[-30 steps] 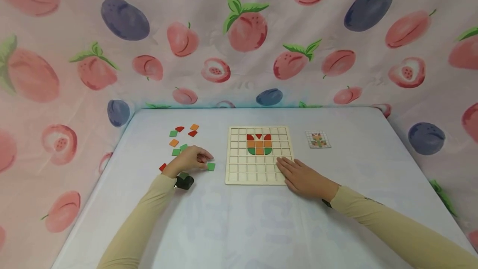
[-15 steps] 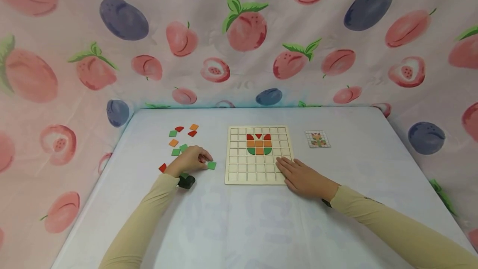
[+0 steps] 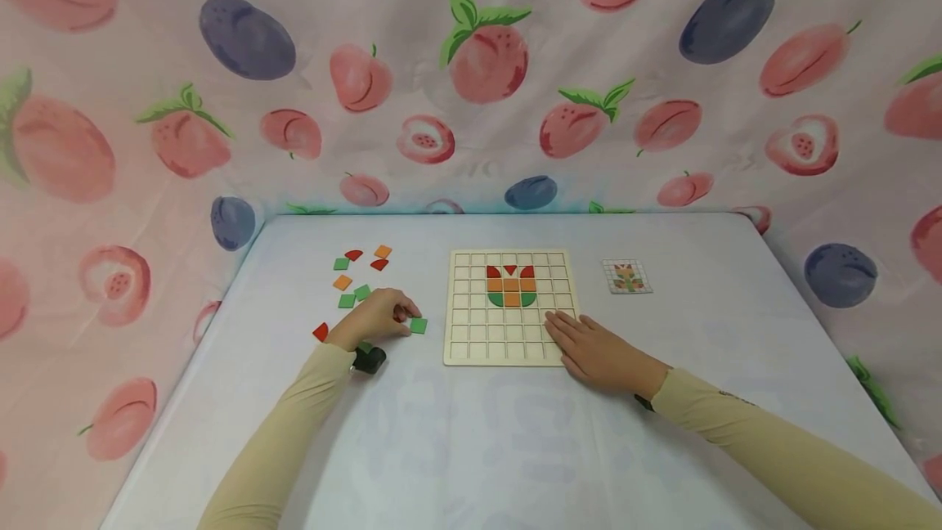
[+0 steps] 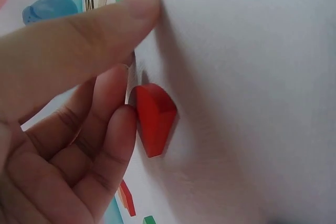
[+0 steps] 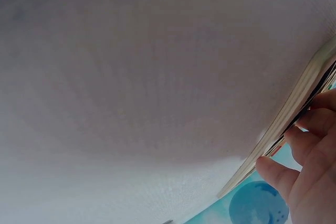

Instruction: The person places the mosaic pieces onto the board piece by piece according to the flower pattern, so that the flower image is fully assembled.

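Observation:
My left hand (image 3: 379,315) lies on the table left of the wooden grid board (image 3: 459,334), fingers curled. In the left wrist view its fingertips (image 4: 123,124) press against a red quarter-round tile (image 4: 155,119), with the thumb (image 4: 105,24) stretched above it onto the table. From the head view this red tile is hidden under the hand. A green square tile (image 3: 418,325) lies just right of the knuckles. My right hand (image 3: 589,342) rests flat, fingers straight, on the board's near right corner (image 5: 294,108). A small flower of red, orange and green tiles (image 3: 511,285) fills the board's upper middle.
Several loose red, orange and green tiles (image 3: 347,300) are scattered behind and left of my left hand, with one red piece (image 3: 320,331) near the wrist. A small pattern card (image 3: 626,276) lies right of the board. Fruit-print cloth walls close in the table's back and sides.

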A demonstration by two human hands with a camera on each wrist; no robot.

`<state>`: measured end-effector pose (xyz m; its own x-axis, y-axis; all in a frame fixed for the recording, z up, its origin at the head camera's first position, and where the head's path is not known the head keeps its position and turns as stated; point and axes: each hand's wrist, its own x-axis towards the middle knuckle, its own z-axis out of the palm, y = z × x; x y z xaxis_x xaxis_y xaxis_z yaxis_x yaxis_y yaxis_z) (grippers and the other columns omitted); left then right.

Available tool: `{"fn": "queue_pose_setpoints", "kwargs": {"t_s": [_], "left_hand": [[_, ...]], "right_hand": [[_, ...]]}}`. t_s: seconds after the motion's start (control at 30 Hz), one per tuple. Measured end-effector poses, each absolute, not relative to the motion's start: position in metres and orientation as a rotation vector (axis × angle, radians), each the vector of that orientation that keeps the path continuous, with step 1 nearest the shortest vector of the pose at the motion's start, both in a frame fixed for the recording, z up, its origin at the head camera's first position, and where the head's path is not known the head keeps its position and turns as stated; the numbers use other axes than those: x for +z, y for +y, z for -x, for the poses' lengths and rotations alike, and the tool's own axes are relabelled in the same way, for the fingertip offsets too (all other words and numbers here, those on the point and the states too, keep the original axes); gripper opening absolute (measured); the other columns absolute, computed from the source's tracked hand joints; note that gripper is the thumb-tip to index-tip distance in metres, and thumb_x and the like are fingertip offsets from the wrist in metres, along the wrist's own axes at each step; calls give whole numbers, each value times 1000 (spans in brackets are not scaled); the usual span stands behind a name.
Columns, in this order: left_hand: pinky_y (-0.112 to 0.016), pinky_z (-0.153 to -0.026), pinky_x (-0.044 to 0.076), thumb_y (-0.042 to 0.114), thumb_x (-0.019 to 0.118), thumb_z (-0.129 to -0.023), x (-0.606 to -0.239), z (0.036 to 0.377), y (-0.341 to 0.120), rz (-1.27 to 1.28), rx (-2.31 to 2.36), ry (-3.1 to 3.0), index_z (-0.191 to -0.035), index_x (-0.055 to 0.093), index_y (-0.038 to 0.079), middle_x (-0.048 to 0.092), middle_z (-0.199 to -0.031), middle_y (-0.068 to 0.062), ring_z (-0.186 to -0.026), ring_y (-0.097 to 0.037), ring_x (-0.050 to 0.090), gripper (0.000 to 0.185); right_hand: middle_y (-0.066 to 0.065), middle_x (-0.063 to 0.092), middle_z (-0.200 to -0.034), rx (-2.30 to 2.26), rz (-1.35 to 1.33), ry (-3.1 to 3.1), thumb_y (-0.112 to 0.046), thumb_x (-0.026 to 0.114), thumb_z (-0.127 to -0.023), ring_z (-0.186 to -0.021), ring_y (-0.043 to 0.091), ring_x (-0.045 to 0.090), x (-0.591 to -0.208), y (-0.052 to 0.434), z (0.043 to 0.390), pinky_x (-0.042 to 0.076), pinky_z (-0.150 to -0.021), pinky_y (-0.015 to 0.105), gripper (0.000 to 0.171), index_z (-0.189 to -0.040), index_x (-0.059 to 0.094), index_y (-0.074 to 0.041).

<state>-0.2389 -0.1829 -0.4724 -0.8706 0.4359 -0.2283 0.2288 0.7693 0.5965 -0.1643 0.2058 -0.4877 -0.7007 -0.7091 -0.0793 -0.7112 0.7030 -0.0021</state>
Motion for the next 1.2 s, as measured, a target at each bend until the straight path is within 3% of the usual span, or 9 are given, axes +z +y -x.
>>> {"fn": "queue_pose_setpoints", "kwargs": {"t_s": [0.57, 1.2], "left_hand": [[-24, -70, 46, 4, 76, -76, -472, 238, -181, -509, 819, 2612, -98, 72, 6, 64, -86, -3, -78, -15, 51, 23], [-23, -69, 44, 12, 76, -78, -478, 240, -182, -545, 879, 2616, -100, 70, 7, 60, -79, -1, -75, -13, 51, 23]], "right_hand": [[14, 31, -152, 40, 1192, 2838, -28, 43, -98, -141, 30, 30, -490, 207, 165, 32, -109, 52, 56, -145, 31, 0], [15, 32, -151, 67, 1196, 2842, -28, 42, -98, -140, 30, 32, -490, 206, 165, 33, -109, 50, 55, -144, 32, 0]]}}
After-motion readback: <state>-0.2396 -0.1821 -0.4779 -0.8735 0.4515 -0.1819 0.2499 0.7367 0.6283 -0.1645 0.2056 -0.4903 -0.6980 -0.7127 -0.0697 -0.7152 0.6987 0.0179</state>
